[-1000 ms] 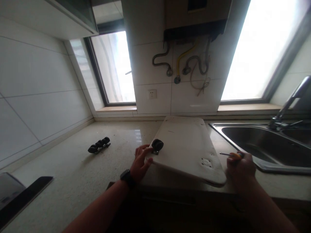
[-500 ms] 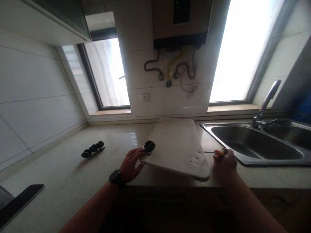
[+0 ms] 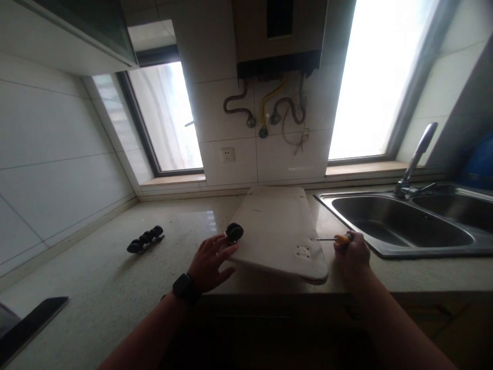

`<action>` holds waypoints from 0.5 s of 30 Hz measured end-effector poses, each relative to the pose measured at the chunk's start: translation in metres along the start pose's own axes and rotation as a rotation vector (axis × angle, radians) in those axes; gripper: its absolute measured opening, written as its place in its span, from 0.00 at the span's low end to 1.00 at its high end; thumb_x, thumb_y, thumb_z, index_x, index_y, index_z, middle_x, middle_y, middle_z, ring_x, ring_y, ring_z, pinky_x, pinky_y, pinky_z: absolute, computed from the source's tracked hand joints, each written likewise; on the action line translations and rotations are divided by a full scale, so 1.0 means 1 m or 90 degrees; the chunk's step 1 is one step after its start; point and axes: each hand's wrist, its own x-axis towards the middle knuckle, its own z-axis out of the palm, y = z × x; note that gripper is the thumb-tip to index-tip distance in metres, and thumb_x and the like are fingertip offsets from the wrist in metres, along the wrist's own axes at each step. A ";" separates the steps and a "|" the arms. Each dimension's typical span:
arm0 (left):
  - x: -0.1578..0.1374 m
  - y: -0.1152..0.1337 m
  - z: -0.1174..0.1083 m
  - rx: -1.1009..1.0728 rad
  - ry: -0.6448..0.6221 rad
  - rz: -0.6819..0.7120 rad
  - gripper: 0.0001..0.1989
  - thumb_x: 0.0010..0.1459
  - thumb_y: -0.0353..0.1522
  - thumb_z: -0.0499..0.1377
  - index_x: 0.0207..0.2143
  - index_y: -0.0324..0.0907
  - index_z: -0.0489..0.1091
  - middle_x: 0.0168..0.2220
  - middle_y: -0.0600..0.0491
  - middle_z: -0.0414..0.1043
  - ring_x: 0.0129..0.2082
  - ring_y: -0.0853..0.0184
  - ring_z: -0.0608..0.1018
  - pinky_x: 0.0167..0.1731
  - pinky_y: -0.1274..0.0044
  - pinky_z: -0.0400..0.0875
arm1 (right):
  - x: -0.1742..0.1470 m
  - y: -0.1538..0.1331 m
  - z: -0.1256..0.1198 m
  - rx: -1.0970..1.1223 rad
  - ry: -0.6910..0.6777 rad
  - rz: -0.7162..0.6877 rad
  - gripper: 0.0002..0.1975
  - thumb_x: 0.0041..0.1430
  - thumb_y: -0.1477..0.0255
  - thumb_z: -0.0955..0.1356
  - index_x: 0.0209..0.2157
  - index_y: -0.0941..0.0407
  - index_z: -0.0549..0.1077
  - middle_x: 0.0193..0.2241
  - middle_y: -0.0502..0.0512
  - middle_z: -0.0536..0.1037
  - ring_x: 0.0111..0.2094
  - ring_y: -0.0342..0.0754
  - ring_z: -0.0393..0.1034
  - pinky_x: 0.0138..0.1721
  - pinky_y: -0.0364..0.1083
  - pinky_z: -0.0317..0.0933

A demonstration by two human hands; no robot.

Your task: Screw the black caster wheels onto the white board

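A pale, round-cornered board lies on the countertop in front of me. A black twin-wheel caster stands at its left front corner. My left hand rests at that corner with fingers stretched out and thumb apart, its fingertips against the board beside the caster. In my right hand is a screwdriver with a yellow-orange handle, held nearly level. Its tip points left at a small hole near the board's right edge; whether it touches is unclear. Close to that hole is a square metal plate.
Several black casters sit in a row on the countertop at left. A steel sink with a faucet lies to the right. A dark flat panel is at the lower left. A water heater hangs above.
The screwdriver's tip has come closer to the small hole at the board's right edge. A finger of my left hand now reaches further over the board's corner. The view has shifted slightly.
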 end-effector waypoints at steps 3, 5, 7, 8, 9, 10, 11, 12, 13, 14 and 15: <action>-0.002 0.000 0.005 0.040 0.024 -0.010 0.28 0.59 0.45 0.67 0.61 0.53 0.68 0.60 0.47 0.73 0.63 0.46 0.67 0.56 0.58 0.60 | -0.001 0.000 -0.001 -0.009 -0.012 -0.016 0.20 0.67 0.64 0.69 0.56 0.56 0.70 0.54 0.60 0.73 0.50 0.53 0.73 0.49 0.57 0.71; -0.003 -0.001 0.007 0.054 0.040 -0.019 0.24 0.62 0.38 0.66 0.60 0.57 0.69 0.58 0.51 0.76 0.62 0.48 0.69 0.55 0.59 0.60 | -0.003 0.000 -0.002 -0.017 -0.022 -0.034 0.19 0.67 0.63 0.69 0.56 0.56 0.71 0.54 0.60 0.73 0.50 0.53 0.73 0.49 0.57 0.71; -0.003 -0.003 0.008 0.062 0.038 -0.019 0.24 0.63 0.32 0.64 0.60 0.60 0.69 0.57 0.53 0.77 0.61 0.49 0.70 0.53 0.59 0.60 | -0.005 0.000 -0.004 -0.024 -0.033 -0.053 0.19 0.67 0.64 0.69 0.56 0.56 0.71 0.54 0.60 0.73 0.50 0.53 0.73 0.49 0.57 0.71; -0.003 -0.005 0.007 0.065 0.033 -0.017 0.25 0.63 0.31 0.64 0.60 0.60 0.68 0.57 0.54 0.77 0.60 0.50 0.71 0.53 0.59 0.60 | -0.006 0.000 -0.004 -0.027 -0.039 -0.062 0.19 0.67 0.63 0.69 0.56 0.56 0.71 0.54 0.60 0.73 0.50 0.54 0.73 0.49 0.57 0.71; -0.003 -0.007 0.006 0.070 0.027 -0.013 0.25 0.63 0.30 0.63 0.60 0.60 0.68 0.57 0.54 0.77 0.59 0.50 0.72 0.53 0.60 0.60 | -0.006 0.000 -0.004 -0.029 -0.042 -0.070 0.20 0.67 0.63 0.69 0.56 0.57 0.70 0.54 0.60 0.73 0.50 0.54 0.73 0.49 0.57 0.71; -0.003 -0.009 0.005 0.076 0.023 -0.009 0.25 0.63 0.29 0.62 0.60 0.60 0.68 0.57 0.54 0.77 0.58 0.51 0.72 0.52 0.60 0.61 | -0.006 0.000 -0.004 -0.031 -0.045 -0.076 0.20 0.67 0.63 0.69 0.56 0.56 0.70 0.54 0.60 0.73 0.50 0.54 0.73 0.49 0.57 0.71; -0.003 -0.012 0.004 0.084 0.021 -0.006 0.25 0.64 0.29 0.62 0.60 0.60 0.69 0.57 0.54 0.77 0.57 0.52 0.73 0.52 0.61 0.61 | -0.006 0.000 -0.004 -0.032 -0.046 -0.081 0.20 0.67 0.63 0.69 0.56 0.56 0.70 0.54 0.60 0.73 0.50 0.54 0.73 0.49 0.57 0.71; -0.003 -0.016 0.004 0.091 0.021 -0.005 0.24 0.64 0.29 0.61 0.60 0.60 0.69 0.57 0.54 0.77 0.56 0.52 0.74 0.51 0.61 0.62 | -0.005 0.001 -0.003 -0.034 -0.046 -0.085 0.20 0.67 0.63 0.69 0.56 0.56 0.70 0.54 0.60 0.73 0.50 0.54 0.73 0.49 0.57 0.71; -0.005 -0.020 0.003 0.097 0.022 -0.003 0.24 0.64 0.29 0.61 0.60 0.59 0.70 0.56 0.54 0.78 0.55 0.53 0.75 0.50 0.62 0.62 | -0.004 0.001 -0.003 -0.036 -0.046 -0.088 0.20 0.67 0.63 0.69 0.56 0.56 0.70 0.54 0.60 0.73 0.50 0.54 0.73 0.49 0.57 0.71; -0.006 -0.026 0.003 0.099 0.024 -0.002 0.23 0.64 0.29 0.61 0.59 0.59 0.70 0.55 0.54 0.78 0.54 0.54 0.75 0.50 0.62 0.62 | -0.003 0.001 -0.002 -0.038 -0.047 -0.089 0.20 0.67 0.63 0.69 0.56 0.56 0.70 0.54 0.60 0.73 0.50 0.54 0.73 0.49 0.57 0.71; -0.008 -0.031 0.003 0.098 0.025 -0.001 0.23 0.64 0.29 0.61 0.59 0.59 0.70 0.55 0.54 0.79 0.53 0.54 0.76 0.50 0.63 0.62 | -0.001 0.002 -0.001 -0.041 -0.047 -0.090 0.20 0.67 0.64 0.69 0.56 0.56 0.70 0.54 0.60 0.73 0.50 0.54 0.73 0.49 0.57 0.71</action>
